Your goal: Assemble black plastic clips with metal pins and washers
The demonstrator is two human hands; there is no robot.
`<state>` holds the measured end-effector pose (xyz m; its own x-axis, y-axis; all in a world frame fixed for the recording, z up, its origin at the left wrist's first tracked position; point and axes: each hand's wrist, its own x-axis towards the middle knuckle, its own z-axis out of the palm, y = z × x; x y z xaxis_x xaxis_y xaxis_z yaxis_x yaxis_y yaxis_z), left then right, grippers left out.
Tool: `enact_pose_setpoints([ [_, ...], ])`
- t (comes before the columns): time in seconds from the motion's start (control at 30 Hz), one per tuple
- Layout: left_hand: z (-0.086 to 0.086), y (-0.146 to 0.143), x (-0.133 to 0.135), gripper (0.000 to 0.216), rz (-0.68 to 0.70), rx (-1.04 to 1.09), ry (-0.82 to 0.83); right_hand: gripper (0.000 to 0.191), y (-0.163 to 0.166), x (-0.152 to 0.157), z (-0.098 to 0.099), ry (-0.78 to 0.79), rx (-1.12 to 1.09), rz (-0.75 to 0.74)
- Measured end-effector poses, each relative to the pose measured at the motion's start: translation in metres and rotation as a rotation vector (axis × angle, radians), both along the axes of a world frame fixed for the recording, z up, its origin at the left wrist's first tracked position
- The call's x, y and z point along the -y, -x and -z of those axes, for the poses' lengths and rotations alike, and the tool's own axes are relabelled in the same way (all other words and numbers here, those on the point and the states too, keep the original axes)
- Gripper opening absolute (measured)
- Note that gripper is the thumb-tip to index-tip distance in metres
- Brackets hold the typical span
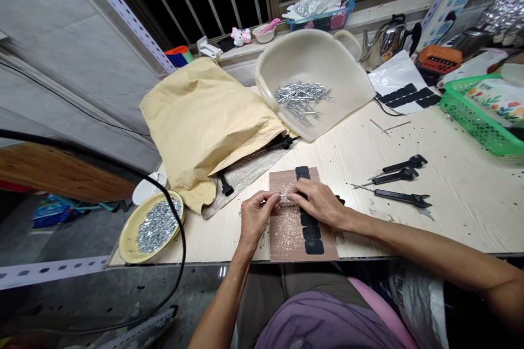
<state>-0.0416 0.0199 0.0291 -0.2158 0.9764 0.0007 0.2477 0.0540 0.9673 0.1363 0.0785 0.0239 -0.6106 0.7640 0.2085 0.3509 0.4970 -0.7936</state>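
Note:
Between my two hands a thin metal rod spans a short gap. My left hand pinches its left end with thumb and finger. The fingertips of my right hand close on the other end, with the wrist lying over a column of black rounded patches. Both hands are above a brown, worn board that carries those patches. Something black pokes out past my right wrist, mostly hidden. To the right lie several black-handled tools with thin metal shafts and forked ends.
At the left edge stands a yellow bowl of small metal parts. A paper sack lies behind it. Metal rods fill part of a cream scoop-shaped basin. Farther right are loose rods, a green basket and a kettle.

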Motion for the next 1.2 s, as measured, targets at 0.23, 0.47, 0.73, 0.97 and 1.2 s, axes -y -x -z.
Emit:
enact_pose_setpoints([
  [0.23,-0.001,-0.012,-0.004,0.021,0.032,0.021,0.015,0.025,-0.010,-0.006,0.000,0.209,-0.034,-0.026],
  [0.47,0.002,-0.022,-0.012,0.038,-0.028,0.038,0.048,0.025,-0.050,-0.039,0.006,-0.290,0.254,0.090],
  [0.73,0.017,-0.026,-0.011,0.033,-0.082,-0.092,-0.008,0.028,-0.055,-0.034,0.029,-0.556,0.357,-0.033],
  [0.97,0.023,-0.030,-0.010,0.028,-0.088,-0.192,-0.056,0.038,-0.054,-0.028,0.018,-0.563,0.319,-0.109],
  [1.2,0.026,-0.026,-0.010,0.030,-0.092,-0.227,-0.047,0.028,-0.045,-0.035,0.021,-0.551,0.312,-0.223],
])
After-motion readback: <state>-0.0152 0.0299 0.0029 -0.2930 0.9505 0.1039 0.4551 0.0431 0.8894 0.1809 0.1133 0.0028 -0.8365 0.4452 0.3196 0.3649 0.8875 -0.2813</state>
